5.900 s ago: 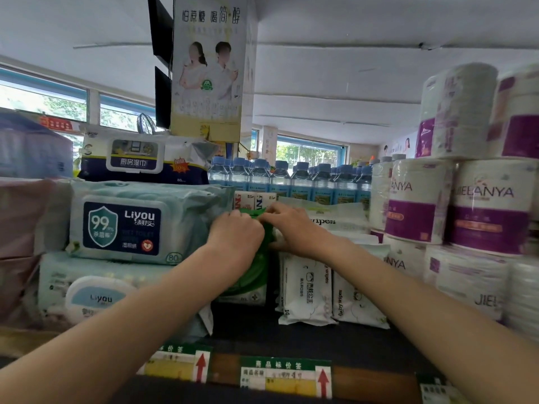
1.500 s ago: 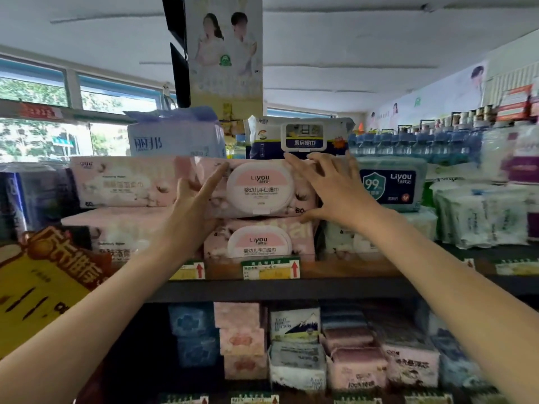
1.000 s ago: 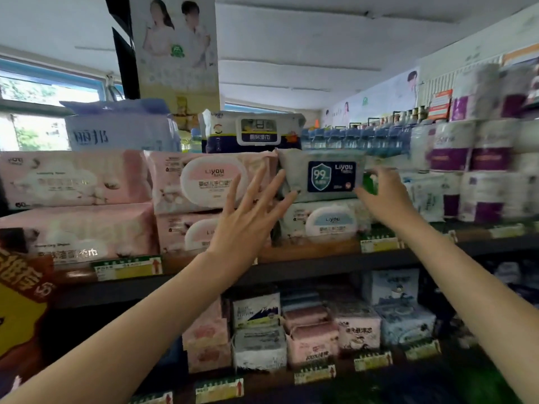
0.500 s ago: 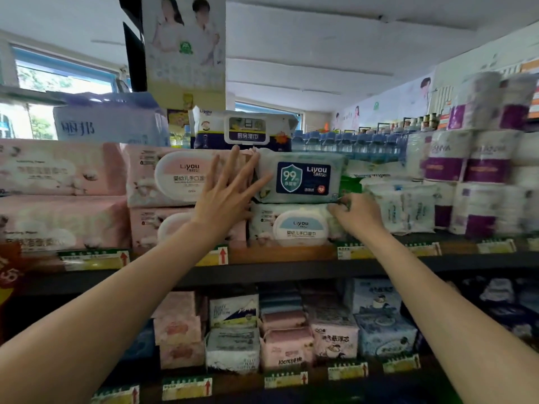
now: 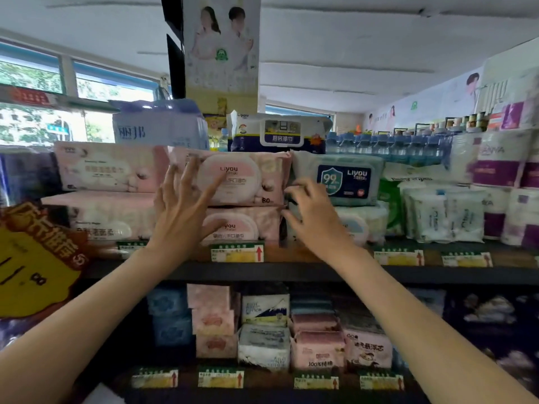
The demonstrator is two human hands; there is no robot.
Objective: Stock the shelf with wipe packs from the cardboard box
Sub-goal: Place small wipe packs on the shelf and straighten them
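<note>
My left hand is spread flat, fingers fanned wide, palm pressed against the fronts of two pink wipe packs: the upper pink pack under my fingertips and the lower pink pack under the heel of my palm. It grips nothing; it looks like a bracing touch, probably to keep the pink stack flush and steady. My right hand sits just beside it, fingers curled inward at the seam where the pink stack meets the blue-green stack. The fingertips seem to hook the near end of the teal pack with the shield label, or the pale pack beneath it; blur hides which, and I cannot tell whether the fingers truly pinch anything. I judge this hand is nudging that stack tight against its neighbour so no gap stays between the columns.

All four packs rest on the shelf just below my wrists, price tags along its edge. Beyond my fingertips, a dark-blue kitchen wipe pack lies on top of the stacks. Further out past my right hand stand slim white wipe packets and rolls of paper. Below my forearms, a lower shelf holds small tissue boxes. The cardboard box is not in view.
</note>
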